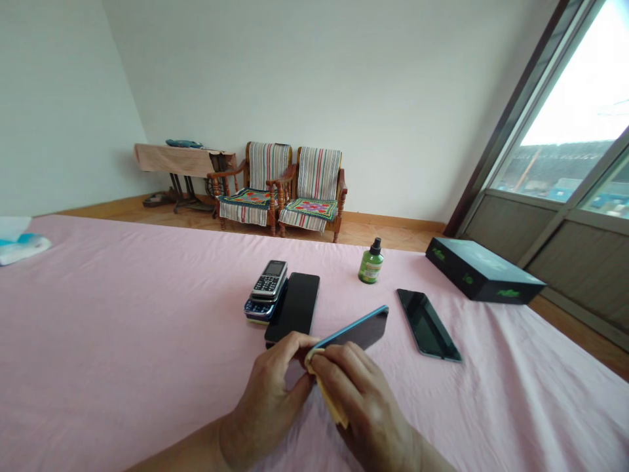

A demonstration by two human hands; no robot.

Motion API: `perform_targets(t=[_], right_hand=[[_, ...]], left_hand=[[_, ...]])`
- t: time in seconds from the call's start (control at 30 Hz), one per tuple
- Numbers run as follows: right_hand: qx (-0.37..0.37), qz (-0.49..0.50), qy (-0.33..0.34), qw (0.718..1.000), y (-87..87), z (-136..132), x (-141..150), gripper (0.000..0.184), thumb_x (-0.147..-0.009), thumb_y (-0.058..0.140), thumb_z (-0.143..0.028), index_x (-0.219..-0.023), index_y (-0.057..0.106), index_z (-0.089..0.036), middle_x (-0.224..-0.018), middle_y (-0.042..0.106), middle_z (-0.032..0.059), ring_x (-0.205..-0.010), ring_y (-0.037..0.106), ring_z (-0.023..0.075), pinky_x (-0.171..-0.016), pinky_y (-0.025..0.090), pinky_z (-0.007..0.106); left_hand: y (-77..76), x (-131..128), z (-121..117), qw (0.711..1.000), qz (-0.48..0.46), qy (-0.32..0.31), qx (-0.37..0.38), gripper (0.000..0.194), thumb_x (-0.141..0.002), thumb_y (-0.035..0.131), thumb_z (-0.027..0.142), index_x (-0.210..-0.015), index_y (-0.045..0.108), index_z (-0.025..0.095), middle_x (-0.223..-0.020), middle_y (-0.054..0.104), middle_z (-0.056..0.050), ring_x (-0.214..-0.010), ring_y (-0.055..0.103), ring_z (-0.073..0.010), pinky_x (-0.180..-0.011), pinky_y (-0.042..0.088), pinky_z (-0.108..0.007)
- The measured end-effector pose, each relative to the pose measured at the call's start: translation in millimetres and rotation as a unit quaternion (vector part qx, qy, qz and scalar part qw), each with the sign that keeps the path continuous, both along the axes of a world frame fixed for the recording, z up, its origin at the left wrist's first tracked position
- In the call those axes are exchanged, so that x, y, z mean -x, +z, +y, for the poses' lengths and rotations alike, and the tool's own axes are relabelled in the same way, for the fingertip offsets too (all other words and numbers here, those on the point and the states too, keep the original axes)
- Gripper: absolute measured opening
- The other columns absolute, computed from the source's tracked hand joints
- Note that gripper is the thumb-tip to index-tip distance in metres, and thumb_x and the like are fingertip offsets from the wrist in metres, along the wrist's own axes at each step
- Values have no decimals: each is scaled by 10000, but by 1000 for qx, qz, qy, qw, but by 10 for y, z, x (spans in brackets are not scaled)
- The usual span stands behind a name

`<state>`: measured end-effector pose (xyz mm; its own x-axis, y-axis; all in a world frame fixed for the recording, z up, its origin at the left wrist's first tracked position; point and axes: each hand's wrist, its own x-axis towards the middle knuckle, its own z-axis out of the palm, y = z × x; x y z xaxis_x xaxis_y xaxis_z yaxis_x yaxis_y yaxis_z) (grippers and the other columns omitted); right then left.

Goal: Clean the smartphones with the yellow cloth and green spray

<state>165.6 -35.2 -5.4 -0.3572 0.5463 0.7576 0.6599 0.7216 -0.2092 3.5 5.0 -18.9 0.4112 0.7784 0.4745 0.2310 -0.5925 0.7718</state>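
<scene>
Here we go: left hand (268, 400) closed on a blue-edged smartphone (356, 328), held over the pink sheet (122, 328); right hand (366, 406) gripping a yellowish cloth (328, 393), seemingly pressed to the phone's edge, though fingers hide the contact.

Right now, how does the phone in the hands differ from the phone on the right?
The held phone tilts up off the sheet, while the right phone lies flat on it. The left hand and a cloth in the right hand touch the held phone; nothing touches the right phone. Both are slim with dark faces.
</scene>
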Motion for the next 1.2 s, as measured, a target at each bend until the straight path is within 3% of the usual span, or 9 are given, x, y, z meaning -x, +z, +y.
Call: perform_targets(t=[0.23,0.37,0.57,0.73,0.93,1.07,1.2], right_hand=[[51,124,-66,989,-106,101,-165,284,-885,456,-32,-1099,597,-154,-903,603,83,-808,602,179,-673,530,273],[48,179,-96,978,-102,139,-232,233,-876,492,-51,-1036,618,-163,-864,585,57,-757,593,152,-642,498,244],[40,204,-72,975,-53,68,-230,286,-867,473,-31,-1094,605,-146,-897,583,64,-795,608,148,-676,504,234],[-20,232,-91,968,31,13,-282,257,-854,502,-23,-1050,593,-162,-887,583,47,-796,589,139,-669,498,225],[-85,271,-126,951,153,-102,-346,260,-851,527,-46,-1075,580,-168,-927,580,50,-819,585,143,-665,502,228],[-89,240,-144,956,183,-99,-383,292,-843,514,-27,-1087,580,-172,-931,577,52,-813,590,143,-652,504,223],[-64,219,-141,963,155,-37,-416,312,-838,489,-19,-1097,567,-175,-923,579,52,-807,585,148,-631,500,225]], left_hand=[[6,-11,18,999,12,50,-1,213,-801,606,69,-957,622,213,-835,657,11,-758,622,-165,-713,493,-263],[107,41,22,992,-11,83,-96,231,-844,570,64,-1017,612,212,-875,619,-8,-784,596,-162,-715,476,-262],[398,61,-51,976,-6,31,-217,382,-886,512,19,-1207,590,212,-983,580,-44,-917,577,-166,-800,478,-258],[633,-101,-68,978,-52,48,-194,274,-829,612,46,-1051,594,207,-917,619,-16,-842,612,-154,-748,487,-242],[700,-440,18,987,-82,20,-139,130,-809,642,77,-876,606,183,-790,624,2,-712,624,-143,-648,490,-238],[721,-552,84,982,-81,4,-170,75,-837,650,115,-860,621,180,-803,631,-6,-743,617,-147,-676,492,-243],[721,-424,152,973,-36,12,-229,166,-860,621,108,-993,655,202,-910,654,-26,-875,619,-169,-784,486,-267]])
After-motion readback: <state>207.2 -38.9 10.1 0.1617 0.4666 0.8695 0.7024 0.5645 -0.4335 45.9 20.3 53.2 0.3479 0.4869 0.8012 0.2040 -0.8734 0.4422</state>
